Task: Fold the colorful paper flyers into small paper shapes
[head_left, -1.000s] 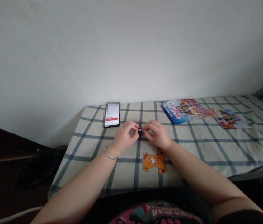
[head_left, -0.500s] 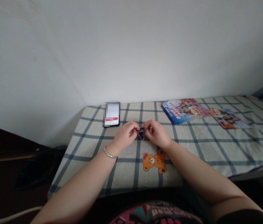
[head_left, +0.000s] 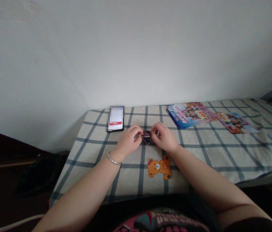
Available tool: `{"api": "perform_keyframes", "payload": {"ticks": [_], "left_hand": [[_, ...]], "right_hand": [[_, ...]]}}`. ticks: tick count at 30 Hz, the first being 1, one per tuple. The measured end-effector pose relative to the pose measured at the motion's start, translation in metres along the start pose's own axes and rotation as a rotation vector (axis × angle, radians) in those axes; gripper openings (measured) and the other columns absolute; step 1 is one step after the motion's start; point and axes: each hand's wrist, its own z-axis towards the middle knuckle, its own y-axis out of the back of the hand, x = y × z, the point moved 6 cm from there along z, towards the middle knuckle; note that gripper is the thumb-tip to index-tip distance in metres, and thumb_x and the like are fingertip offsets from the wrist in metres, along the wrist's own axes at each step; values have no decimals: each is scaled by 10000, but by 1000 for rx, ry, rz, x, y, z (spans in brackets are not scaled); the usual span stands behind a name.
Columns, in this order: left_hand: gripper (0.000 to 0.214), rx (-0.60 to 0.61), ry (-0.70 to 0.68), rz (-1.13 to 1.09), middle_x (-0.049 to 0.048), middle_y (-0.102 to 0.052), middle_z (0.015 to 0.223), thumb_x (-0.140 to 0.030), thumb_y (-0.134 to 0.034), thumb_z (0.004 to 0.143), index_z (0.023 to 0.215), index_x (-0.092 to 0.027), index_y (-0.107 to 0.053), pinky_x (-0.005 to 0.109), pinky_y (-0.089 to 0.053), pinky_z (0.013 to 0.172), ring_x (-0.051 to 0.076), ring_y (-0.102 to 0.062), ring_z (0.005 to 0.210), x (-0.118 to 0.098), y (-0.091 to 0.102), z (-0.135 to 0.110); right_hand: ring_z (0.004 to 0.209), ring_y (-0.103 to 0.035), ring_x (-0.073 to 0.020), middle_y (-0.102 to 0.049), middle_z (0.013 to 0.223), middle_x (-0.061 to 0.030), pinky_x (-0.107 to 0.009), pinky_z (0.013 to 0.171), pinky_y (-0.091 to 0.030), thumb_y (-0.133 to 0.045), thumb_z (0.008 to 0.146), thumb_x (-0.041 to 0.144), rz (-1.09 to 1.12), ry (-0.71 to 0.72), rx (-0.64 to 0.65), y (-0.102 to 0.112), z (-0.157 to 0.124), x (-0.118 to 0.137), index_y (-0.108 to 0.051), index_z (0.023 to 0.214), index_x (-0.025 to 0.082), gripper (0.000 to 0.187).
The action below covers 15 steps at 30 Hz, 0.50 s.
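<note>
A small dark folded paper piece (head_left: 146, 137), with red and blue print, sits between my two hands just above the checked cloth (head_left: 198, 151). My left hand (head_left: 129, 140), a silver bangle on its wrist, pinches the piece's left edge with closed fingers. Pinching the right edge is my right hand (head_left: 164, 138), its fingers curled. Both hands rest low over the cloth, near the printed orange bear (head_left: 160, 166).
A phone (head_left: 116, 118) with a lit screen lies at the cloth's far left. A stack of colourful printed sheets (head_left: 189, 114) and one separate sheet (head_left: 236, 122) lie at the far right. A white wall rises behind; the floor on the left is dark.
The folded piece has been pulled wider between my fingers, from a narrow upright shape to a flatter spread one. My hands stayed in the same place.
</note>
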Motion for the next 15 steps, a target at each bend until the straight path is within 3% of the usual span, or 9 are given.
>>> {"api": "perform_keyframes", "payload": {"ticks": [7,15], "left_hand": [[98,-37,37,58,44,-597,907,-218,-528,895,802,-197,-504,358,-497,822,188,-589,883,4,2,0],[127,-71,99,85,32,-589,894,-133,-542,832,785,-203,-446,331,-478,780,177,-580,852,13,0,-2]], "right_hand": [[662,-540,-134,-544,777,5,-251,609,-432,-530,829,225,-19,-75,23,-1,3,-8,-501,777,228,60],[663,-549,-142,-587,838,-6,-274,644,-439,-486,761,141,18,-194,40,-4,1,-25,-516,858,226,132]]}}
